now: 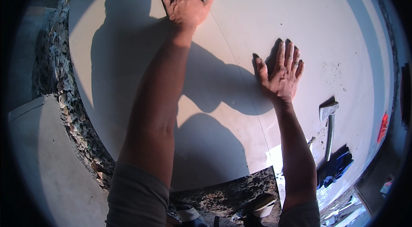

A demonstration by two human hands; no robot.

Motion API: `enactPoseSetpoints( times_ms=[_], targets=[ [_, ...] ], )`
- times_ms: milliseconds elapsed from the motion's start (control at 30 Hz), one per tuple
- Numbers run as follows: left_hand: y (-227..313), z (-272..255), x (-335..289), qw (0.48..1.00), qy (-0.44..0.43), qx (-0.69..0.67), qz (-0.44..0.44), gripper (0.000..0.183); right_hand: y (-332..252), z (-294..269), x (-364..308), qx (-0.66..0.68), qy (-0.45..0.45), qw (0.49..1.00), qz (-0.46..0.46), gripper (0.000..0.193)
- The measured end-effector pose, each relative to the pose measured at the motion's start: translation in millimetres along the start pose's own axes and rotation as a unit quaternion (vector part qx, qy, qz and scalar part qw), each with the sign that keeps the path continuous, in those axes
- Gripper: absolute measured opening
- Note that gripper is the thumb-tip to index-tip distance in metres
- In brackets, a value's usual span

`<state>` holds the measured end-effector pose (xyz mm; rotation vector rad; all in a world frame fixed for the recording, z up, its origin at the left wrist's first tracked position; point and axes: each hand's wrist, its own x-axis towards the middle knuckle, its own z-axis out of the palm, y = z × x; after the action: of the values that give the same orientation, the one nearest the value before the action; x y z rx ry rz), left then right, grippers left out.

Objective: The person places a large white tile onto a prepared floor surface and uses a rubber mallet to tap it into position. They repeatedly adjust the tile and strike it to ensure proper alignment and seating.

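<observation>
Both of my arms reach out over a large, smooth, pale slab [262,8] with a thin straight line [228,45] running across it. My left hand [187,7] lies palm down near its far side, left of the line, fingers spread and dusty. Closer to me and right of the line, my right hand [283,75] rests flat with its fingers apart; a ring shows on one finger. Neither hand holds anything. To the right of my right forearm lies a hammer-like tool [330,130] with a metal head, and beside it a dark blue glove [336,166].
Rough, flaky debris [71,102] borders the slab on the left, beside a grey flat surface [60,158]. A red object [383,127] sits at the right edge. Below the near edge are dark rough ground [214,195] and my shoes [265,206]. My shadow covers much of the slab.
</observation>
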<state>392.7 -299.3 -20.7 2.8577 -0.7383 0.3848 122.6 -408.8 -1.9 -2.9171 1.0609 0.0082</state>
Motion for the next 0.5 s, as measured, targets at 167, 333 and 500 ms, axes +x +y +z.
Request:
enactPoseSetpoints(
  times_ms=[167,333,500],
  targets=[
    [-3,14,3,0.999,0.026,-0.013,-0.031,0.083,0,0,0,0.002,-0.002,1.000,-0.001,0.094],
    [-4,6,0,0.999,0.035,0.009,0.017,0.073,-1,-2,0,0.001,-0.006,1.000,0.002,0.094],
    [-2,-7,-3,0.998,0.042,0.027,0.040,0.063,-1,-1,0,-0.007,-0.009,1.000,0.003,0.094]
  ],
)
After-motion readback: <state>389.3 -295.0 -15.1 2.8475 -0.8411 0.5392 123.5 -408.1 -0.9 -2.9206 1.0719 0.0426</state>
